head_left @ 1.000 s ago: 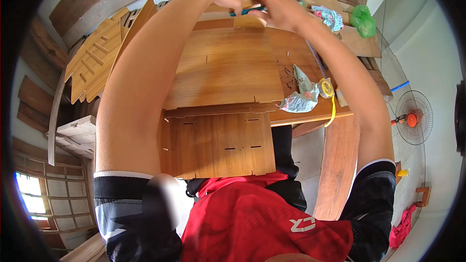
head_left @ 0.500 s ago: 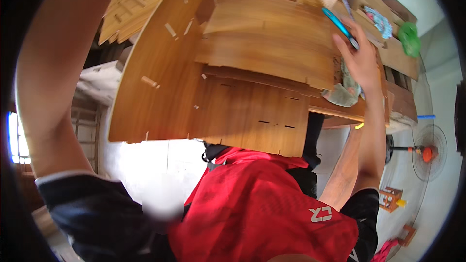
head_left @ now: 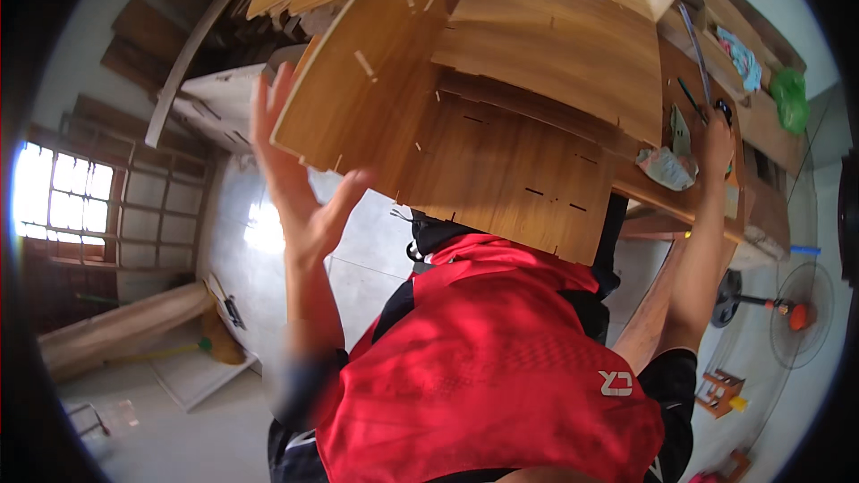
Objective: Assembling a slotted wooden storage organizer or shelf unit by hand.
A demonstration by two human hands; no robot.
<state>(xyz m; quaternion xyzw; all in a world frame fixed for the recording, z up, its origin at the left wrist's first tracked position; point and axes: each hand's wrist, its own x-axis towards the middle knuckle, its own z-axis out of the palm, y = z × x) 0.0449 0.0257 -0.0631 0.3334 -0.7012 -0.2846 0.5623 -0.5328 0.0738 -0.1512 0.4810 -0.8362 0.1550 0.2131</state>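
Since the earlier frame the left hand [head_left: 300, 183] has come into view, fingers spread, palm under the lower corner of the slotted wooden panel [head_left: 376, 80]. This panel leans up and to the right from that hand, its long axis going away from the person. Beyond it, the right hand [head_left: 716, 148] rests on the workbench [head_left: 680, 201]; whether it is closed I cannot tell. A crumpled rag [head_left: 664, 165] lies just left of it. Far right stands a fan [head_left: 796, 315] on the pale floor.
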